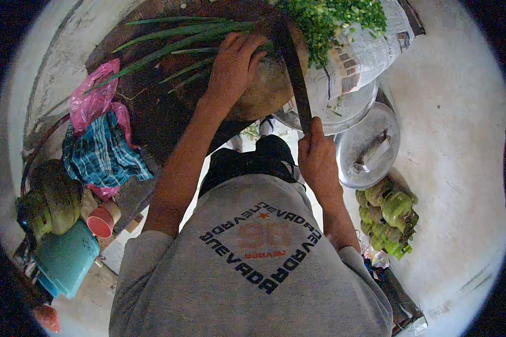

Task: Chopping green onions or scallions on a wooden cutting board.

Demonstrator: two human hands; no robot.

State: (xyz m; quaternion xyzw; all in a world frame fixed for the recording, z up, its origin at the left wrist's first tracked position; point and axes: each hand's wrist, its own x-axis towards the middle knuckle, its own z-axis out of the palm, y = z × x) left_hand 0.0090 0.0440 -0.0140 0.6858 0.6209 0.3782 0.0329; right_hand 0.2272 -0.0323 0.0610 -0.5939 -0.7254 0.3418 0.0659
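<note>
A bundle of green onions point(181, 36) lies across a round wooden chopping block point(274, 84), with long leaves reaching left over the dark tabletop. My left hand point(238, 59) holds the bundle down on the block, fingers curled near its right end. In my right hand point(318, 151) is the handle of a long dark-bladed knife point(293, 67). Its blade points away from me over the block's right side, close to the onions' right end. A heap of chopped green onion point(333, 25) rests just beyond the blade on printed paper point(362, 63).
Under the paper is a round metal tray point(350, 122), beside a metal pot lid point(369, 147). Rounded green objects point(388, 215) cluster at right. On the left are a pink plastic bag point(95, 92), a blue checked cloth point(103, 151), a red cup point(100, 223) and a teal plastic container point(67, 257).
</note>
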